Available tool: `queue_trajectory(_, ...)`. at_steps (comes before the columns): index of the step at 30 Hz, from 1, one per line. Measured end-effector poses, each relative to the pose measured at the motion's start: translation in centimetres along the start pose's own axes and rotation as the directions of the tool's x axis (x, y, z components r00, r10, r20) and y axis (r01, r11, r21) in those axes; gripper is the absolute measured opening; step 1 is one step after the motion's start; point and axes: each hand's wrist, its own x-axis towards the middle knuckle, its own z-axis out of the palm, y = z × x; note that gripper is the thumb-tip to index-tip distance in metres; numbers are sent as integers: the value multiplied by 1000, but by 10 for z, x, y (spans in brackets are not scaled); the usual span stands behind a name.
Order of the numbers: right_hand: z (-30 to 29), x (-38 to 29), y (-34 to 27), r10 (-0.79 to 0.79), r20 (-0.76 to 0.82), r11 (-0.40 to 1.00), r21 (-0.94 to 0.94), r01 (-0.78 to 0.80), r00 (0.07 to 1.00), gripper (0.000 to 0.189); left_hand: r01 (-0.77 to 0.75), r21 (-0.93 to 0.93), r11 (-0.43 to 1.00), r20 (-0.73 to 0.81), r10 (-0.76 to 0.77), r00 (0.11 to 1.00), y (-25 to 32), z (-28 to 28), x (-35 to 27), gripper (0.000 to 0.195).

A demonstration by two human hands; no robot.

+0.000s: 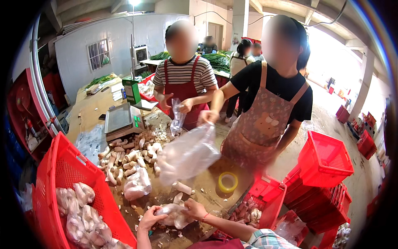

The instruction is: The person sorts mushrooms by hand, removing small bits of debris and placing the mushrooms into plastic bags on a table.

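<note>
A clear plastic bag of king oyster mushrooms point(175, 217) lies on the worktable point(206, 202) close in front of me. My left hand point(152, 218) grips the bag's left end. From the other side, my right hand point(196, 210), with a red band at the wrist, pinches the plastic. Just beyond the bag are a loose mushroom stem point(182, 188) and small trimmings. Another filled bag point(137, 184) sits farther back to the left, beside a heap of loose king oyster mushrooms point(129, 157).
A red crate point(102, 202) of bagged mushrooms stands at left; another red crate point(270, 199) holds loose ones at right. A tape roll point(228, 182) and a digital scale point(122, 119) are on the table. Across it, two co-workers handle plastic bags. Red crates point(317, 205) are stacked at right.
</note>
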Motion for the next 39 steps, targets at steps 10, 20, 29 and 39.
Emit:
queue_trajectory(10,3,35,-15,109,-25,994,22,-109,994,50,-141,645,751,-415,499,760,0,20,28,13)
queue_trajectory(20,0,13,5,69,-2,985,-161,-69,998,52,23,725,689,-246,228,942,-1,29,14,46)
queue_trajectory(29,9,51,2,135,-92,986,-87,-143,987,41,-183,832,524,-181,567,803,-37,15,27,28)
queue_trajectory(39,-68,90,-68,150,-156,945,312,-95,976,23,-220,591,776,-403,520,753,92,16,17,41)
